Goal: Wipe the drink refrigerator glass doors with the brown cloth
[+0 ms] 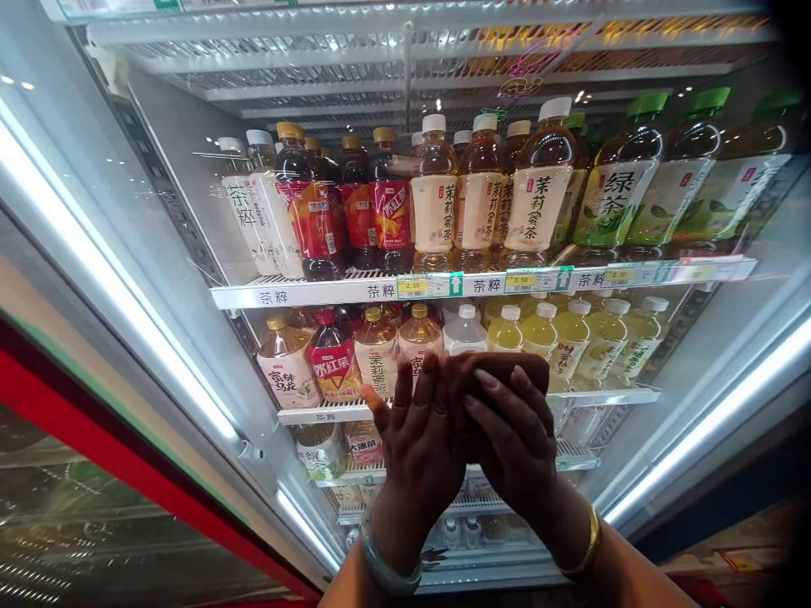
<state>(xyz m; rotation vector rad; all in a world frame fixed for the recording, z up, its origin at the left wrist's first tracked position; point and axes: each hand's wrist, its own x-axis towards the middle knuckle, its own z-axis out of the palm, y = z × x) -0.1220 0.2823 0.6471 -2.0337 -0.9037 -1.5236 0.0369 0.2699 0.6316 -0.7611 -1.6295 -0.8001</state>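
A folded brown cloth point(465, 371) is raised in front of a lit drinks fridge, before the second shelf of bottles. My right hand point(523, 435) grips it, its fingers bent over the front of the fold. Close on the left, my left hand point(421, 443) has its fingers stretched upward and somewhat apart, its inner side touching the cloth's edge. The left thumb is hidden. A pale green bangle point(388, 567) circles my left wrist and a gold bracelet point(589, 540) my right. Faint reflections suggest a glass pane between my hands and the bottles.
On the upper shelf point(329, 294) stand tea bottles, among them red-labelled bottles point(310, 215), cream-labelled bottles point(530, 203) and green-capped bottles point(621, 181). More bottles fill lower racks. Light tubes point(127, 279) run along both sides, and a red frame edge point(127, 452) crosses the lower left.
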